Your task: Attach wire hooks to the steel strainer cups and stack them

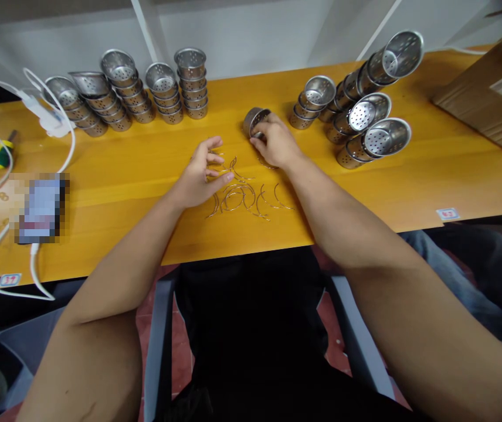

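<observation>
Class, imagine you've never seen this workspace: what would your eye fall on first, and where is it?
Probably the stacks of perforated metal cups, grouped at the back left and back right of the table. Between those groups, the right hand is at a lone cup. Thin curved wires lie scattered in the middle, by the left hand.
</observation>
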A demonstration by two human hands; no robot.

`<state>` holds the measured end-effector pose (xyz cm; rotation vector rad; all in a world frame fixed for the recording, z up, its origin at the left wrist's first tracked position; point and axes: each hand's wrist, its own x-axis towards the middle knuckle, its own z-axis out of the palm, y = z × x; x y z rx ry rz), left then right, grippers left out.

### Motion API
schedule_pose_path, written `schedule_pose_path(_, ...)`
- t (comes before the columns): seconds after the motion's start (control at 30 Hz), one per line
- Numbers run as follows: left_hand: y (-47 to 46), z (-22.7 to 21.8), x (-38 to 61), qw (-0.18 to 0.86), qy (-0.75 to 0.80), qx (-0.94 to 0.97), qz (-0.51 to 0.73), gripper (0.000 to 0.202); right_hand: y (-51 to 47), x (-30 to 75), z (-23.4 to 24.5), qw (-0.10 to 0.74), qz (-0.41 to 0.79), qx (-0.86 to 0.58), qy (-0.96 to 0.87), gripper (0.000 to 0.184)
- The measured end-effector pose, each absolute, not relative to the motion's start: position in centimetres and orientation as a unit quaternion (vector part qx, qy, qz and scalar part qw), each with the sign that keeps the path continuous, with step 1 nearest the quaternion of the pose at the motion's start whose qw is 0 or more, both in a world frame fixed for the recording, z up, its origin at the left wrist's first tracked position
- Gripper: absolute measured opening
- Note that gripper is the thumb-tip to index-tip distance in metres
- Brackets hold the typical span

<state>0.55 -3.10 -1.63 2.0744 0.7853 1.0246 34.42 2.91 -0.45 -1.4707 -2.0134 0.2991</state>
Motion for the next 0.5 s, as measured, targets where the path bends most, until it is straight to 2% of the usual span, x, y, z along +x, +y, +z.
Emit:
schedule_pose_path(0.1, -2.9, -1.7, 0.4, 0.349, 0.287, 0.8, 0.395, 0.095, 2.8, 34.4, -0.1, 0.337, 0.109, -0.565, -0.745, 0.038)
schedule_pose_path(0.23, -2.5, -2.0, 0.2, 0.351, 0.28, 0.802, 0.395, 0.098, 2.8, 34.6, -0.1, 0.399, 0.114, -0.556, -0.72, 0.052)
schedule_pose_path(0.37, -2.1, -2.4, -0.1, 0.354, 0.271, 0.801, 0.398, 0.094, 2.9, 34.8, 0.0, 0.437, 0.112, -0.542, -0.709, 0.072)
schedule_pose_path(0.5, -1.9, -2.4, -0.3, 0.339, 0.29, 0.804, 0.393, 0.091, 3.2, 35.2, 0.5, 0.53, 0.113, -0.492, -0.681, 0.091)
